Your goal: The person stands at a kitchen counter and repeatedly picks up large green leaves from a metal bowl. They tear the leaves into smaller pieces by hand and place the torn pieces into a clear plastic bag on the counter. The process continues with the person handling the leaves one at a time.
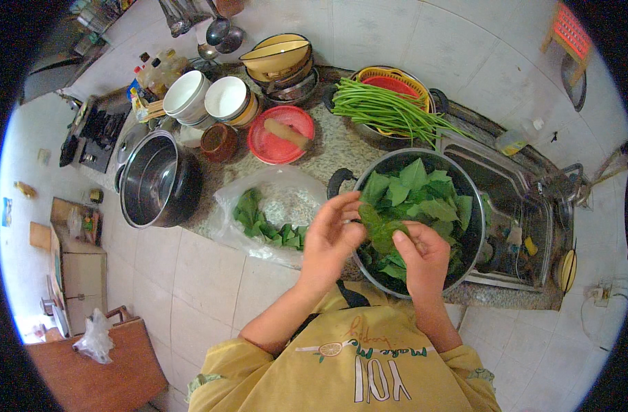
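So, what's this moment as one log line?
left hand: touching leaf | right hand: pinching same leaf | beneath: pot holding green leaves | left of pot: plastic bag

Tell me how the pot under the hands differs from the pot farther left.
The leafy pot is heaped with green leaves; the bare pot shows a shiny inside. The left hand and right hand reach over the leafy pot; neither is near the bare pot. Both pots are round and uncovered.
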A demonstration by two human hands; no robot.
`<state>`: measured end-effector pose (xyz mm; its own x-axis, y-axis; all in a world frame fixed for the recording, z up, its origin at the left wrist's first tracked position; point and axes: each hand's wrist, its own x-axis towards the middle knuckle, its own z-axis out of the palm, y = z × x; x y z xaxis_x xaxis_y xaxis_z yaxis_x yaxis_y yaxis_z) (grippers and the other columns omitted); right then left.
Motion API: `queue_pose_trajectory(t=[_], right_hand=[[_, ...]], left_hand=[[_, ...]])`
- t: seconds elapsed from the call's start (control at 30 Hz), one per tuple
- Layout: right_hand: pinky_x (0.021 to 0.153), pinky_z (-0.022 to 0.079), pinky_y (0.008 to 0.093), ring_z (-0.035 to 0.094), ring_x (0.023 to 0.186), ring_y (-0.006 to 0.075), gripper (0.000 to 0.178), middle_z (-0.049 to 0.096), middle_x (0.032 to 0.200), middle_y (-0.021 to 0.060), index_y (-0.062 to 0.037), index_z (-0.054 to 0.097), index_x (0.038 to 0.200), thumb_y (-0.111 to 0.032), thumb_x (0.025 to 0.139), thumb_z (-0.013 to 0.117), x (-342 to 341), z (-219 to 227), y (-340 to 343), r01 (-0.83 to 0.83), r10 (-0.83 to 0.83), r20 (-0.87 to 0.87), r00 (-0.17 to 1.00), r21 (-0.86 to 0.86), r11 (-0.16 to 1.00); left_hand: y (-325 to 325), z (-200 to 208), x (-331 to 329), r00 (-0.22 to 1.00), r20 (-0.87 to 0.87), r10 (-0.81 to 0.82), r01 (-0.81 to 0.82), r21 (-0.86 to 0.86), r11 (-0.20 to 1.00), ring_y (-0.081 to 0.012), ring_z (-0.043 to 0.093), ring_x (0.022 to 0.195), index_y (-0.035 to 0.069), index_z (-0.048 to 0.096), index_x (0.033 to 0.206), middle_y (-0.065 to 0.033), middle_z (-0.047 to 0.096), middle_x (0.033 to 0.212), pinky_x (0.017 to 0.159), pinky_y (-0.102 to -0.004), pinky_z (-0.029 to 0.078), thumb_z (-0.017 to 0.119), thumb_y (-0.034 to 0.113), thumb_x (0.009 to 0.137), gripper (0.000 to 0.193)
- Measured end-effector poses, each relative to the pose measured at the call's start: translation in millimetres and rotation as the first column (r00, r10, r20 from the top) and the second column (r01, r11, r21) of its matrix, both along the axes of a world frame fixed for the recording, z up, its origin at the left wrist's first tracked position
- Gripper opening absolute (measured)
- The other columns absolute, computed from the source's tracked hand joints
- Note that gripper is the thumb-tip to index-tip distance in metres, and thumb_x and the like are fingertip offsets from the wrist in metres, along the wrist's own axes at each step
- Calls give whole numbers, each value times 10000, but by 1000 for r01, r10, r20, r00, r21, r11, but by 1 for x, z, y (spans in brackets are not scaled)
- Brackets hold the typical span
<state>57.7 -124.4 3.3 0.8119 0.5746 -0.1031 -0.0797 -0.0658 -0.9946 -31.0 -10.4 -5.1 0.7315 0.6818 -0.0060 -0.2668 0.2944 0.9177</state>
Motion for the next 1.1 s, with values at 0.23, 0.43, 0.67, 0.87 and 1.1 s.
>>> queue_pose_trajectory(t=[0.23,0.43,0.67,0.87,1.1], right_hand=[[721,459,285,584,773,207,127,613,882,98,0,622,838,7,718,582,-4,11,-1,-133,123,434,892,-8,991],[734,449,324,575,801,235,135,619,873,89,-20,630,824,-11,693,594,3,11,-3,-265,97,696,711,138,954],[724,447,317,567,776,243,193,609,836,84,-28,630,825,1,635,648,3,18,2,-143,59,513,856,126,982],[700,452,307,561,759,221,185,589,786,69,-49,633,803,-8,625,665,6,25,3,-192,128,690,712,17,981],[683,454,305,556,756,217,177,575,774,63,-67,634,774,4,615,667,7,26,-1,-140,67,736,674,38,989]], left_hand=[[-6,4,0,994,-95,-47,42,-61,997,-108,539,761,-17,594,853,-43,579,822,711,-230,426,598,24,764,99],[-5,2,2,995,85,-41,66,-306,950,-163,542,671,-7,550,821,-79,571,724,626,-258,442,543,95,812,102],[-4,9,-4,926,303,-224,364,-566,740,-175,522,488,-15,531,837,-95,554,622,463,-254,442,507,91,823,110],[-9,4,-3,918,261,-298,395,-548,737,-187,544,484,7,516,861,-98,549,619,421,-265,447,477,111,828,116],[-12,11,-3,959,191,-210,277,-468,839,-148,579,683,-2,521,943,-75,591,783,577,-244,473,544,21,801,146]])
